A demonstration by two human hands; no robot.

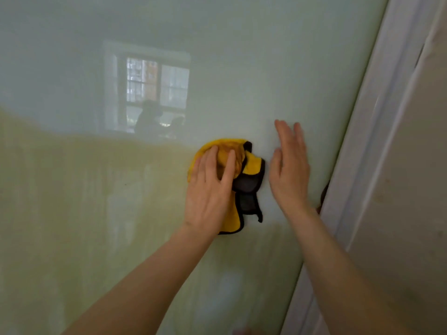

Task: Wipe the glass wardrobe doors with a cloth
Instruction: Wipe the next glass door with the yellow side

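A pale green glass wardrobe door (242,68) fills most of the view. A yellow cloth (251,164) with grey and black trim is bunched against the glass near the middle. My left hand (209,189) lies flat over the cloth with spread fingers, pressing it to the door. To the right of the cloth, my right hand (290,170) rests open on the bare glass, fingers pointing up, holding nothing. Part of the cloth is hidden under my left hand.
A white door frame (377,131) runs diagonally down the right edge of the glass, with a beige wall (416,189) beyond it. The glass reflects a window (157,90) and a dark silhouette of a person. Faint streaks mark the lower glass.
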